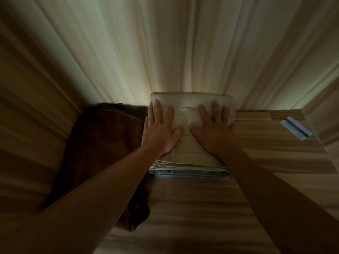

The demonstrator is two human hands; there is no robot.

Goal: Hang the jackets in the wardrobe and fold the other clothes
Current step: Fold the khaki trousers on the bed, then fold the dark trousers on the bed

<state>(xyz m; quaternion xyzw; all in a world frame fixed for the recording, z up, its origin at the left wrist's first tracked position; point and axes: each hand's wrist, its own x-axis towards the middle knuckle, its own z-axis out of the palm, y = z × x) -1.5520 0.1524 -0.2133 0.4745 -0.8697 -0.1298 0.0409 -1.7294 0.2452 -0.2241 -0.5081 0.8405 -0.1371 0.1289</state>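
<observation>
Pressing on the folded beige cotton garment [185, 107], we lay our left hand [161, 129] and right hand [211, 129] flat side by side on its top. The fingers are straight and slightly spread, and they grip nothing. The garment tops a small stack on the pale, striped wooden shelf [256, 162], its far fold against the wooden back panel [165, 52]. A folded grey-blue piece [190, 174] shows beneath it at the near edge.

We judge the layers to be the risk. An uneven push could slide the top piece off the one below, or bunch its far fold against the panel. Lifting our palms abruptly might let the folds spring up. The dark brown rumpled garment [102, 143] slumps just beside the stack on the left, close enough to be dragged along.

The beige cloth looks smooth and matte, with crisp stitched hems and a flat, rectangular shape. The brown one seems heavier and shapeless. A small pale strip [296, 130] lies at the far right of the shelf; we cannot tell what it is.
</observation>
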